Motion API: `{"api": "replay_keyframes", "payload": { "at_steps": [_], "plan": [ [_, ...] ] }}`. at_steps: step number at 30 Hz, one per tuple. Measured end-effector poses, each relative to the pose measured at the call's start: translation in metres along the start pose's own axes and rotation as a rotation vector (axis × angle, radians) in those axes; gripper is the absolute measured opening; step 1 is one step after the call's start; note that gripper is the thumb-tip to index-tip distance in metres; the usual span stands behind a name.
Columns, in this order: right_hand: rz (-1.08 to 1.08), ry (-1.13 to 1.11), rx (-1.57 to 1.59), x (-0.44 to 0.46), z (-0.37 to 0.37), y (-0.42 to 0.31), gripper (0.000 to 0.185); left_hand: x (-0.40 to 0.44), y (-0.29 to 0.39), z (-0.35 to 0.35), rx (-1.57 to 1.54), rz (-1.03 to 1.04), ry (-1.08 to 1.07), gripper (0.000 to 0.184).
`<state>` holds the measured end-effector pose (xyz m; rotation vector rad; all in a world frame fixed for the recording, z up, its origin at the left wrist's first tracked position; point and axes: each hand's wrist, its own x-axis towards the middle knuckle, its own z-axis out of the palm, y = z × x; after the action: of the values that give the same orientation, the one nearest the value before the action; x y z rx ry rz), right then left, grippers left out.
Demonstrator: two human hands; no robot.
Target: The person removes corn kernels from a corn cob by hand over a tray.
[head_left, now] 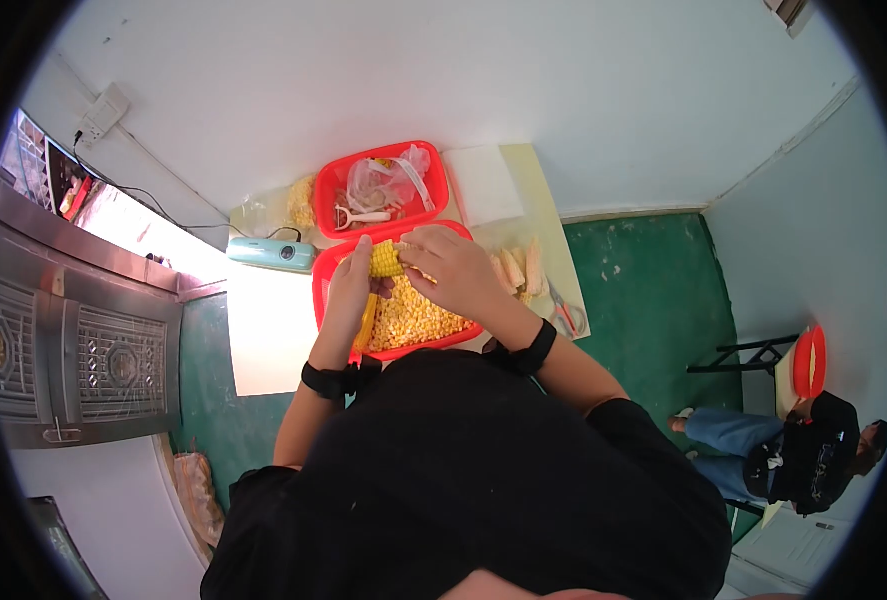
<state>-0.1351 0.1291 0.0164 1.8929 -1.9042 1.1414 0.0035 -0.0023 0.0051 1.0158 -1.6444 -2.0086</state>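
A yellow corn cob (387,260) is held between both hands above a red basin (320,290) of loose corn kernels (414,318). My left hand (350,288) grips the cob's left end, fingers closed around it. From the right, the bent fingers of my right hand (452,268) close on the cob's other end. A narrow yellow-orange object (368,322) shows below my left hand; its kind is unclear. Behind stands a second red basin (441,185), holding a clear plastic bag (384,185) and a white peeler (364,217).
Several stripped cobs (534,268) and scissors (568,312) lie right of the kernels. A teal appliance (271,254) with a cord and a bag of corn (302,203) sit left. A white sheet (484,186) lies behind. Far right, a person (814,450) stands by another red basin (810,362).
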Motion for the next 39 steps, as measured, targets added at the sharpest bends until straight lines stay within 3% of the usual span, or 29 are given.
{"api": "replay_keyframes", "payload": {
  "at_steps": [2, 5, 14, 20, 23, 29, 32, 35, 39],
  "plan": [
    [-0.115, 0.019, -0.095, -0.002, 0.003, 0.001, 0.021, 0.000, 0.001, 0.000, -0.008, 0.006, 0.001, 0.052],
    [-0.088, 0.062, -0.005, -0.001, 0.002, -0.002, 0.019, 0.000, -0.002, -0.002, -0.013, 0.013, 0.011, 0.051],
    [0.220, 0.074, 0.200, 0.000, 0.000, -0.004, 0.018, -0.001, -0.005, -0.001, 0.076, 0.089, -0.005, 0.048],
    [0.565, -0.109, 0.719, -0.006, 0.009, 0.011, 0.021, -0.008, -0.001, 0.008, 0.119, 0.130, -0.023, 0.047],
    [0.594, -0.116, 0.863, -0.006, 0.009, 0.015, 0.019, -0.007, -0.005, 0.003, 0.090, 0.095, -0.047, 0.048],
    [0.610, -0.101, 0.845, -0.007, 0.012, 0.011, 0.018, -0.004, -0.006, -0.001, 0.096, 0.063, -0.041, 0.047],
    [0.509, -0.180, 0.755, -0.006, 0.011, 0.015, 0.014, -0.011, 0.001, 0.005, 0.139, 0.099, -0.027, 0.046],
    [0.648, -0.313, 1.034, -0.011, 0.016, 0.030, 0.017, -0.012, -0.001, 0.004, 0.169, 0.115, -0.059, 0.044],
    [0.663, -0.320, 1.139, -0.014, 0.015, 0.032, 0.017, -0.008, -0.005, 0.001, 0.153, 0.110, -0.104, 0.044]
  ]
}}
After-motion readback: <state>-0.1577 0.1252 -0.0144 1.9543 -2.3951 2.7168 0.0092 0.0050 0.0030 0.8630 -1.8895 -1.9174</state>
